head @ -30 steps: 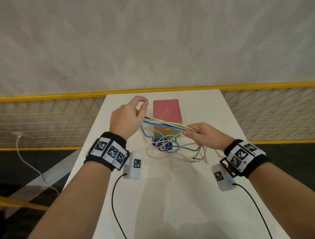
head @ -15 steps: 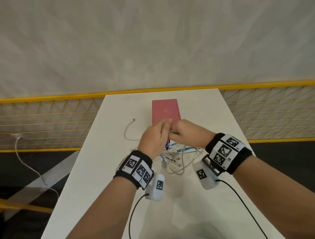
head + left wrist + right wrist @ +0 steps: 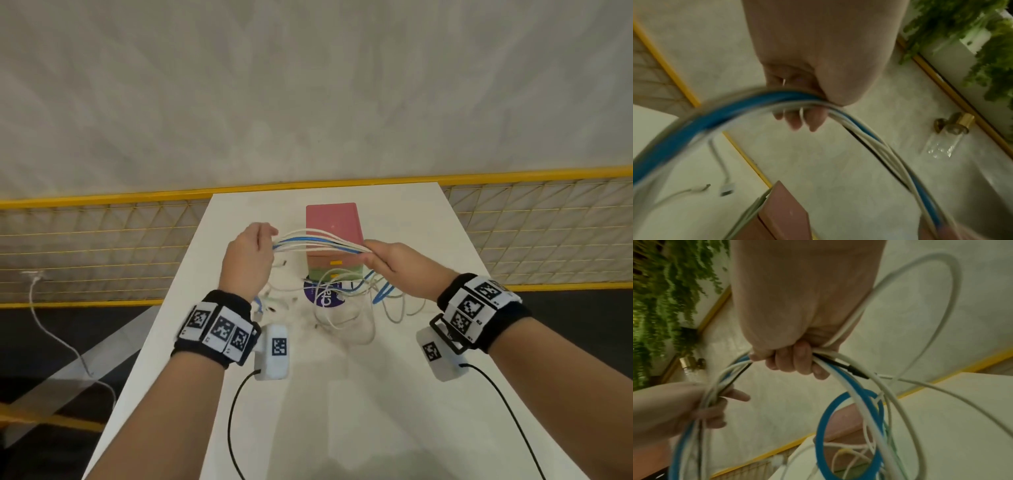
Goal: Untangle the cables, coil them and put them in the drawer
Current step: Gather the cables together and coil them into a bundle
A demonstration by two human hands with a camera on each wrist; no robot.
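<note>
Left hand point(image 3: 248, 253): fingers curled round cable bundle point(image 3: 318, 240) | Right hand point(image 3: 399, 265): fingers curled round the same bundle | Cables: white, blue, black strands stretched between both hands above bench point(image 3: 342, 411), loose loops trailing below | Drawer unit point(image 3: 334, 224): behind bundle, drawers closed

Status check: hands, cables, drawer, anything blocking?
Left hand and right hand grip the cable bundle stretched between them. Loose tangle on table. Drawer unit drawers closed behind.
</note>
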